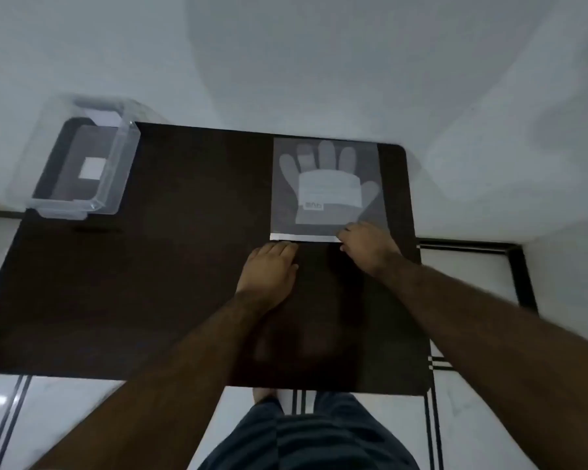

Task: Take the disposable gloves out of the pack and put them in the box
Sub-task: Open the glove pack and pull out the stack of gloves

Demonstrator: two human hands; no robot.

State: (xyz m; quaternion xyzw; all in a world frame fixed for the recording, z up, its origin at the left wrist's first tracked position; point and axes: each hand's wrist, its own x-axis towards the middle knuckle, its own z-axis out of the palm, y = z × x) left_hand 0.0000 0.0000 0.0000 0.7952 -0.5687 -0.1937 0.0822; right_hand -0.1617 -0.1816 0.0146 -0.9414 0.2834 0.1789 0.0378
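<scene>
A flat see-through pack (328, 184) lies on the dark table at the far right, with a stack of pale disposable gloves (326, 186) showing through it, fingers pointing away from me. A white strip runs along its near edge. My right hand (367, 247) rests on the near right corner of the pack, fingers curled on the strip. My left hand (269, 269) lies palm down on the table, its fingertips at the near left part of that strip. A clear plastic box (116, 164) without a lid stands at the far left corner.
The dark brown table (150, 283) reaches from the wall to my legs. A white wall rises behind it. Pale floor tiles with dark lines show on both sides and below the near edge, where my legs and one foot are seen.
</scene>
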